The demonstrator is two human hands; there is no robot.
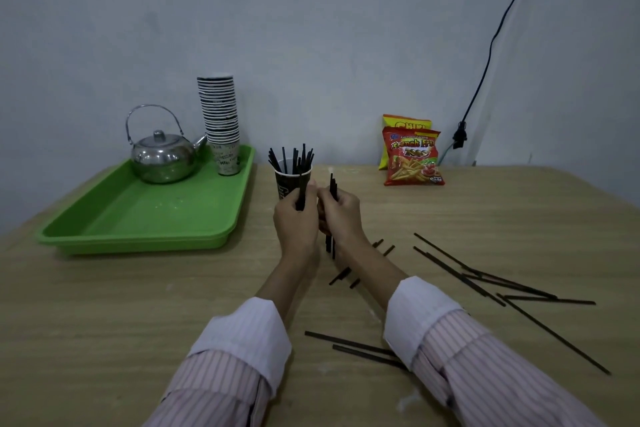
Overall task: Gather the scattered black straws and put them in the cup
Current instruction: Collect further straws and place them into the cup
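A dark paper cup (284, 184) stands at the table's middle back with several black straws (294, 159) upright in it. Just in front of the cup, my left hand (296, 222) grips a few black straws (302, 189) held upright. Touching it on the right, my right hand (341, 215) is closed on a bundle of black straws (333, 185) that stick out above and below the fist. More loose black straws (464, 279) lie scattered on the table to the right, two straws (349, 345) lie near my right sleeve, and short ends (341, 276) show under my right wrist.
A green tray (138, 218) at the left holds a steel teapot (162, 156) and a tall stack of paper cups (221, 121). Two snack bags (414, 158) stand against the wall at the back right. A black cable (485, 73) hangs down the wall.
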